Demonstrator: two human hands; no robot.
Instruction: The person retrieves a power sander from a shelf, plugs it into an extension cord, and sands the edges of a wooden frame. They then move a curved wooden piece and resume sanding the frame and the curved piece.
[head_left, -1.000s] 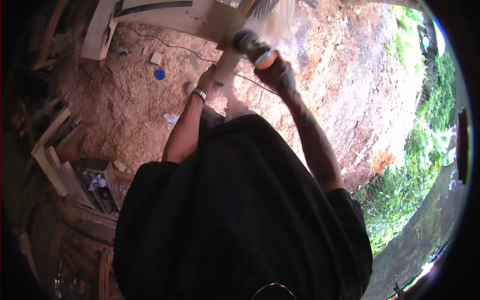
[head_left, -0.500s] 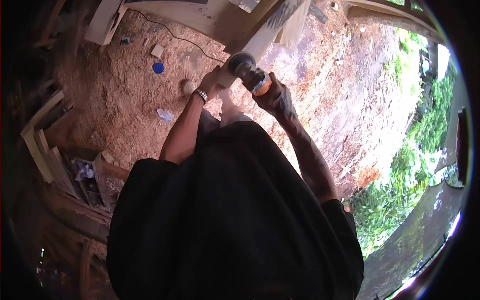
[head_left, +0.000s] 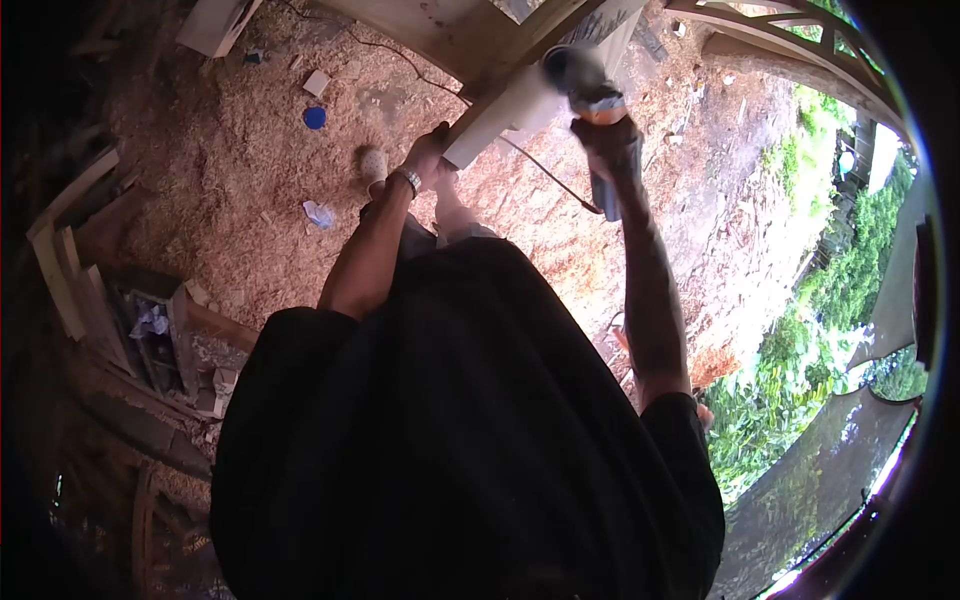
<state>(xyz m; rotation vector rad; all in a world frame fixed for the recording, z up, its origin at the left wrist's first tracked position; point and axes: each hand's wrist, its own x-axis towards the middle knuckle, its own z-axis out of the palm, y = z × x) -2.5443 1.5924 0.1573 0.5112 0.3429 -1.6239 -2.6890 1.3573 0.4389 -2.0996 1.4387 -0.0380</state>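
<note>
My right hand [head_left: 610, 150] is wrapped round the body of an angle grinder [head_left: 603, 106] with an orange band. The grinder's round disc [head_left: 573, 66] is blurred and sits over the upper part of a pale wooden beam [head_left: 508, 116]. My left hand [head_left: 427, 156], with a metal watch band at its wrist, grips the near end of this beam from its left side; some of its fingers are hidden. From the beam's side, a dark cord [head_left: 560, 182] runs down toward the grinder's rear.
Wood shavings cover the ground [head_left: 270, 170]. On it lie a blue round object [head_left: 315, 118], a pale block [head_left: 316, 82] and a crumpled whitish scrap [head_left: 319, 214]. Boards [head_left: 75, 260] stand at the left. Curved wooden frame parts [head_left: 790, 40] are at upper right, greenery [head_left: 850, 250] below.
My right hand has carried the grinder up and to the right, from the beam's near end to farther along it. My left hand stays at the near end.
</note>
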